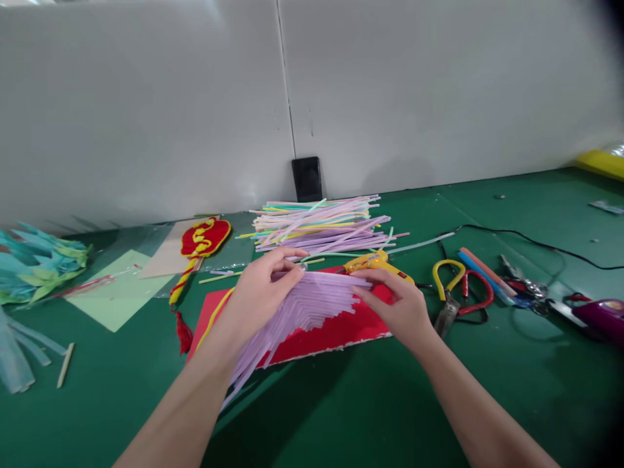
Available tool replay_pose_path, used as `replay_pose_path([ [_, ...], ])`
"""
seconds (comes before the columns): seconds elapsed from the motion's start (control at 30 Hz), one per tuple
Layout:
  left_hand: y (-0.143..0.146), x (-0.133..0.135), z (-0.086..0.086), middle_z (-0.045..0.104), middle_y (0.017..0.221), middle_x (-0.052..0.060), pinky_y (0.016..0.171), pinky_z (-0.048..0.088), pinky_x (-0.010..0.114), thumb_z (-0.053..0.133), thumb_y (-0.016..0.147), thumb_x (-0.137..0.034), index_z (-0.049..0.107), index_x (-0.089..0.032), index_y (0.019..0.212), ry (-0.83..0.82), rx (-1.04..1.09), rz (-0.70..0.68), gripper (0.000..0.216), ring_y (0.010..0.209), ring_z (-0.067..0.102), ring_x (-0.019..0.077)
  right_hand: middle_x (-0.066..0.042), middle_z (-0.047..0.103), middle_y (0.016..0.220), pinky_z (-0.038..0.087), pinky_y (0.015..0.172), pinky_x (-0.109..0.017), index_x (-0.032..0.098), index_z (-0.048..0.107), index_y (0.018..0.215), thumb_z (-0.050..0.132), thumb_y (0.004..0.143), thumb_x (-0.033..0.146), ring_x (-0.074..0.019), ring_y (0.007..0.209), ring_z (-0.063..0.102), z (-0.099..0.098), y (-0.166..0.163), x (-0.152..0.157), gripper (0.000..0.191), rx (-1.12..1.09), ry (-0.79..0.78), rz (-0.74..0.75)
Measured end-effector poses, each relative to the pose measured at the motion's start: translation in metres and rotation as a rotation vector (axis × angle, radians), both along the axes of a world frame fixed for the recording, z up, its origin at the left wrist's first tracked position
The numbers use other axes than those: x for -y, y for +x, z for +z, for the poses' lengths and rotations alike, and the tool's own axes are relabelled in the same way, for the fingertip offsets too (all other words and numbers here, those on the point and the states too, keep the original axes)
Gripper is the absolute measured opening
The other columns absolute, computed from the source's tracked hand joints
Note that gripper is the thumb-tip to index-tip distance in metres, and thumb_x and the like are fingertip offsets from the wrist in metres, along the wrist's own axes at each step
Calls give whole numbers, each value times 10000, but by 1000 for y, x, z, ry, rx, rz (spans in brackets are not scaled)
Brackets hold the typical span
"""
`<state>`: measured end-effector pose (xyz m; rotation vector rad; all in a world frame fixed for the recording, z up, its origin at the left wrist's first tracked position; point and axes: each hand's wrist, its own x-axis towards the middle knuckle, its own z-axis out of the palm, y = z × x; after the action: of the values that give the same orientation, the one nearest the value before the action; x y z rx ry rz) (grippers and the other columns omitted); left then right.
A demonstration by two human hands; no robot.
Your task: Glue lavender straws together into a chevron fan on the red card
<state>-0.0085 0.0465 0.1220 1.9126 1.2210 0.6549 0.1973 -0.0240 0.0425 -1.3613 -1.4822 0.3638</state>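
Observation:
A fan of bent purple pipe cleaners (312, 299), joined side by side, is held over a red board (292, 344). My left hand (270, 283) is closed on its left part, thumb and fingers near the top edge. At the right end, my right hand (400, 299) pinches the tips between thumb and forefinger. Just behind my right hand lies a yellow hot glue gun (373, 261), partly covered by it. Beyond both hands rests a pile of pastel pipe cleaners (316, 224) in purple, pink, yellow and green.
Left stand a red and yellow tasselled ornament (205, 237), green paper (119, 286) and teal leafy strips (39, 266). Right lie pliers (448, 312), a purple tool (602, 318) and a black cable (536, 244). A phone (307, 179) leans against the grey wall (195, 97).

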Motion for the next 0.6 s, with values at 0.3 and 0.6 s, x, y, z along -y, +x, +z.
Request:
replay_pose_path([
  [0.3,0,-2,-2,658,826,-12,756,482,252,578,807,-198,624,-217,1042,-21,40,8,240,784,618,132,-10,712,859,536,742,-295,237,676,900,654,791,289,-166,791,654,-1,0,-1,122,27,30,-11],
  [0.6,2,-1,0,667,761,-24,760,483,262,581,787,-195,625,-213,1014,-1,21,38,232,761,627,140,-9,704,857,519,759,-291,230,659,907,644,807,277,-165,813,651,-2,-1,-1,111,73,74,20],
])
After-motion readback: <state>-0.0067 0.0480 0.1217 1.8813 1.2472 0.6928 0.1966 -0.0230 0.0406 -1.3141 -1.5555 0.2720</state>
